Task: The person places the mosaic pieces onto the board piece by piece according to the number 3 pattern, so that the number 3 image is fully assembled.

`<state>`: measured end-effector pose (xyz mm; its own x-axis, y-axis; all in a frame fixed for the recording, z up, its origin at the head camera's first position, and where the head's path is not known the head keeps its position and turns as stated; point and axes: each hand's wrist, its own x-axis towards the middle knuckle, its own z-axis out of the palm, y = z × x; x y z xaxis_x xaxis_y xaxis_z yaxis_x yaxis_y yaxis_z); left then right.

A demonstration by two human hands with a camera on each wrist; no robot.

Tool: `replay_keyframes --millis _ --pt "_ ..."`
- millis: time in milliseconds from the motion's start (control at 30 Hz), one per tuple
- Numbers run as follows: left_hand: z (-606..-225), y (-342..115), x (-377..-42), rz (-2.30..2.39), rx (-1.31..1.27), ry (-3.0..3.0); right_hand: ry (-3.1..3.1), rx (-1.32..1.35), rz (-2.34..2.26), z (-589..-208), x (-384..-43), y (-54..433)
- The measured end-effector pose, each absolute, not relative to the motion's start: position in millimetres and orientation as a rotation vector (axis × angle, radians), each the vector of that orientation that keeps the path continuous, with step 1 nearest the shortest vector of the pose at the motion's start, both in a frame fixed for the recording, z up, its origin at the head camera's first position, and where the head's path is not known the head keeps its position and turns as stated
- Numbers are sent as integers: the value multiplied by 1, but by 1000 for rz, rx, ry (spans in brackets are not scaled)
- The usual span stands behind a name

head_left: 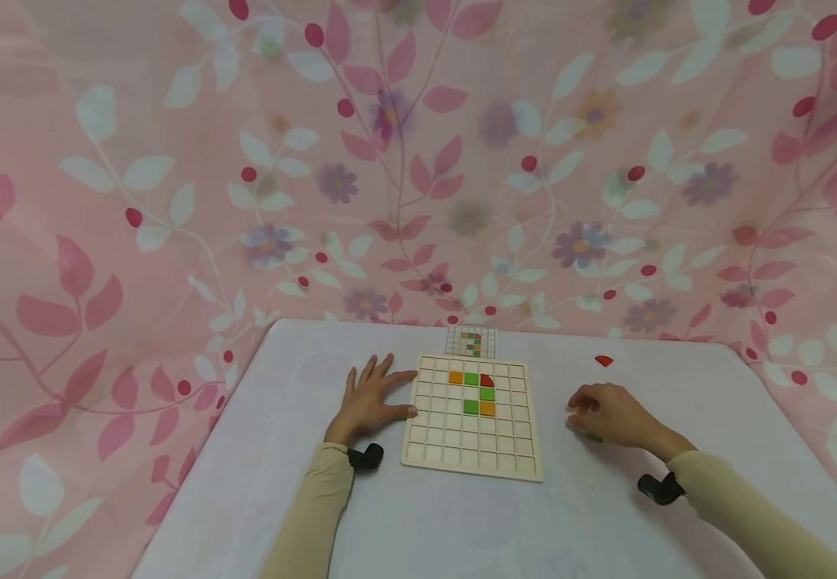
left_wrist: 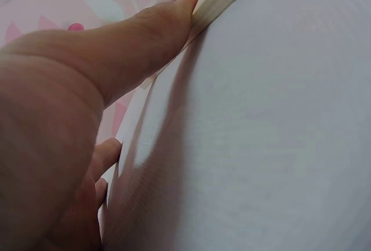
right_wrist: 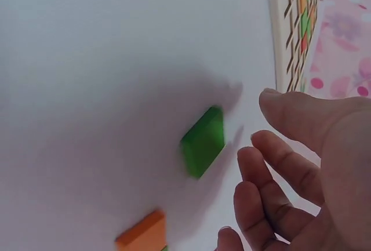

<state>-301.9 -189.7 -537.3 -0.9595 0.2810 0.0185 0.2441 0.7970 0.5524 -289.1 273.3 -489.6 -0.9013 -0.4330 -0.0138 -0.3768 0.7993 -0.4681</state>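
A pale wooden grid board [head_left: 461, 442] lies on the table, with several orange, green and red tiles set in its upper squares. My left hand [head_left: 369, 402] rests at the board's left side, fingers spread, with thumb and index fingertips at its edge. In the left wrist view the thumb [left_wrist: 151, 36] touches the board's side. To the right of the board, my right hand [head_left: 612, 414] hovers with loosely bent fingers and nothing between them. Just beside its fingertips is a green tile [right_wrist: 204, 144], and an orange tile [right_wrist: 144, 233] lies close by, partly cut off by the frame.
Behind the board stands a small pattern card [head_left: 470, 342] showing a grid with coloured squares. A red quarter-round tile [head_left: 604, 361] lies on the white-covered table [head_left: 461, 531] beyond my right hand. A pink floral cloth [head_left: 418, 161] hangs behind the table.
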Motion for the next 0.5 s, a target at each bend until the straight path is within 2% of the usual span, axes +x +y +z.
replay_keyframes --millis 500 --pt "-536 -189 -300 893 420 2924 2856 -651 -594 -487 -262 319"
